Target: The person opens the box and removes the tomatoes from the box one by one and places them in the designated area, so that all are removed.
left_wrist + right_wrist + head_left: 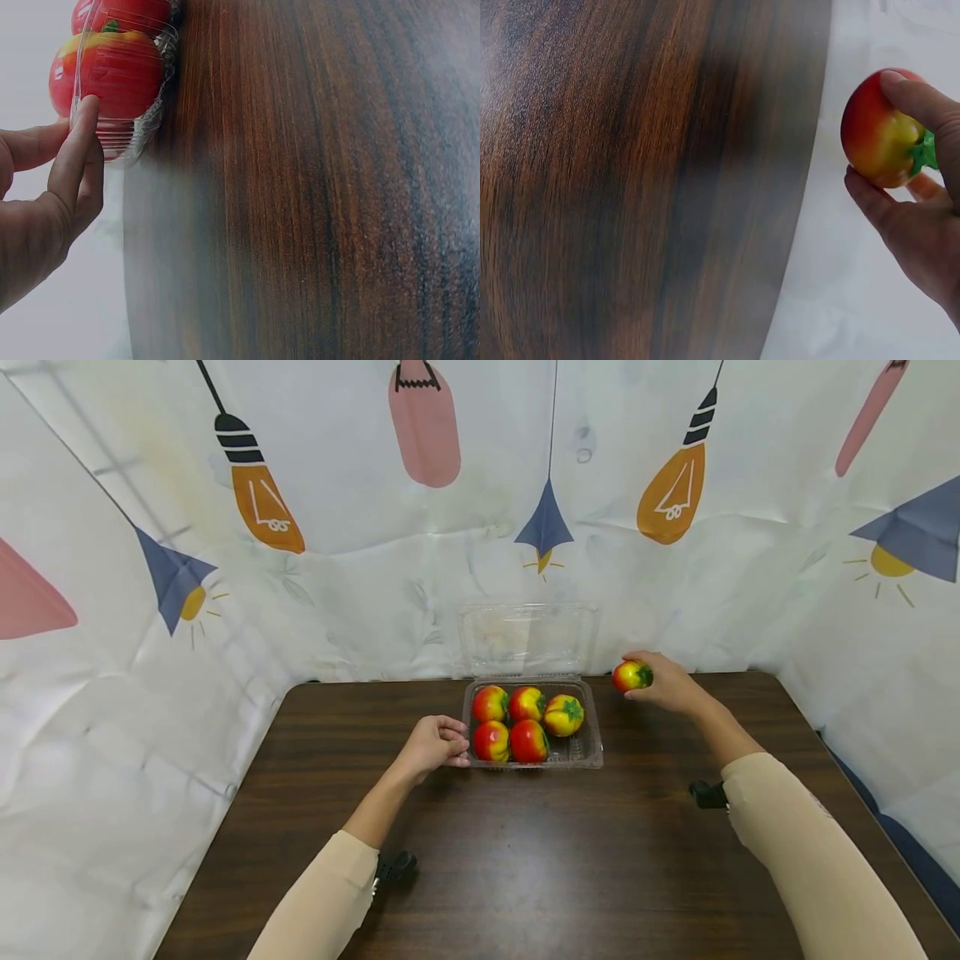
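A clear plastic clamshell box [588, 758] stands near the table's back edge, its lid [528, 639] raised against the curtain. Inside sit several glossy red-and-yellow fruits [491, 741] with green leafy caps; the front right spot shows bare plastic. My left hand [435, 747] pinches the box's left wall between thumb and fingers, beside a red fruit [109, 75] in the left wrist view. To the right of the box, my right hand [667, 683] holds another such fruit [881, 131] between thumb and fingertips, above the table's back edge, its green cap toward the palm.
The dark wood-grain table [480, 877] ends just behind the box. A white curtain [360, 602] printed with lamps and bulbs hangs behind and at both sides. Dark wrist devices [708, 794] sit by both sleeves.
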`<state>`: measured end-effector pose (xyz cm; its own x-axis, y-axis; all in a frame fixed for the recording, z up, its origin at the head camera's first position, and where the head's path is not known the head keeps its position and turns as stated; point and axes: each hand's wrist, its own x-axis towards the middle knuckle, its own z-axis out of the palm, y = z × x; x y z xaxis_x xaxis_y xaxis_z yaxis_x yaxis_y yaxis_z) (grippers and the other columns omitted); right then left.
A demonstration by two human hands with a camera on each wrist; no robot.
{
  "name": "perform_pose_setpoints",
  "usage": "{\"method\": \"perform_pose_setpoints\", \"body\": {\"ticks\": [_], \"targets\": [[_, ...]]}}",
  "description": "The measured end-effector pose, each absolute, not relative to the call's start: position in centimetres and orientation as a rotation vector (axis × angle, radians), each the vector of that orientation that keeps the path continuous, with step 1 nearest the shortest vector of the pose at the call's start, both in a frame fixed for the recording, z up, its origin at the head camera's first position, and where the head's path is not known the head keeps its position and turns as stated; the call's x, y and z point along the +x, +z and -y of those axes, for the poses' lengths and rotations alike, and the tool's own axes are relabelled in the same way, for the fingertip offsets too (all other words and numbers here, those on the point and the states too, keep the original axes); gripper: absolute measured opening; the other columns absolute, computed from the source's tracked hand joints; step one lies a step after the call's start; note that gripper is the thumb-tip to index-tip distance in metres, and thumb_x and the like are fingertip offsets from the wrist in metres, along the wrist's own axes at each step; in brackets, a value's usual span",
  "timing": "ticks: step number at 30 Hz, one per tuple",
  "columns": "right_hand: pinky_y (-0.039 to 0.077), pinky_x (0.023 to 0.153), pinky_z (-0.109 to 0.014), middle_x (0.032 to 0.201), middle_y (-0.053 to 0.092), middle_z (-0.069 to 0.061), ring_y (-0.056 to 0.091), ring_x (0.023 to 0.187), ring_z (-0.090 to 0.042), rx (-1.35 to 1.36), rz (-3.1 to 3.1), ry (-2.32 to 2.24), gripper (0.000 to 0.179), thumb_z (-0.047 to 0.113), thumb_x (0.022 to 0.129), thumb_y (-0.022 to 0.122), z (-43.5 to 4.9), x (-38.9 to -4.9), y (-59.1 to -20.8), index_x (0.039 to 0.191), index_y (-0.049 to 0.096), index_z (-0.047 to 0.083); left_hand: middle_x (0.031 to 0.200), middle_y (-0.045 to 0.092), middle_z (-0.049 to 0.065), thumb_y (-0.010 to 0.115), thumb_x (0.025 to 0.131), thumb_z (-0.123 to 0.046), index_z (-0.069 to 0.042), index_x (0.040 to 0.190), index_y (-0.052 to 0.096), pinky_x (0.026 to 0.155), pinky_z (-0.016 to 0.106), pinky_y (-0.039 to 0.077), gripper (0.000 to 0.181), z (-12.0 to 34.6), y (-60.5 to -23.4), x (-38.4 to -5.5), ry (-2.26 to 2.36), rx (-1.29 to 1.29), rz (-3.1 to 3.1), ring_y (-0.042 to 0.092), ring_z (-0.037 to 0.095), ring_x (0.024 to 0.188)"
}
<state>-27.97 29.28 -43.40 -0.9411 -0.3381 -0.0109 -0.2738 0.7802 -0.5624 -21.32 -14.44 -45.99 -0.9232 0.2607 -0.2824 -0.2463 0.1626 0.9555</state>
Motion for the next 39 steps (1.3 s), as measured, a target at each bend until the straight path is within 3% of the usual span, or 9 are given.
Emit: {"method": "perform_pose_setpoints", "body": {"ticks": [9,15,39], "targets": [[0.045,0.106,-0.064,0.145,0.047,-0.032,0.051,0.124,-0.047,-0.326,-2.844,-0.912,0.075,0.024,0.095,0.077,-29.0,-28.7,-44.6,0.151,0.035,-0.003,0.089,0.061,0.013,0.061,0.096,0.014,0.018,0.126,0.052,0.067,0.032,0.067,0.031,14.4,-46.1,-21.3,1.813,0.026,-2.064,0.070,0.016,0.069],[0.047,0.105,-0.063,0.144,0.049,-0.033,0.052,0.124,-0.047,-0.264,-2.882,-0.892,0.076,0.031,0.094,0.077,-28.7,-28.9,-45.2,0.150,0.039,-0.004,0.090,0.061,0.013,0.061,0.096,0.014,0.019,0.127,0.051,0.069,0.032,0.067,0.032,14.5,-45.8,-21.2,1.806,0.027,-2.067,0.070,0.017,0.069],[0.045,0.107,-0.063,0.148,0.046,-0.033,0.050,0.124,-0.047,-0.080,-2.911,-0.939,0.079,0.043,0.094,0.075,-28.2,-29.4,-47.6,0.150,0.042,-0.001,0.089,0.061,0.012,0.062,0.096,0.013,0.018,0.126,0.052,0.068,0.031,0.067,0.031,14.4,-45.9,-21.3,1.793,0.006,-2.069,0.069,0.017,0.069]]}}
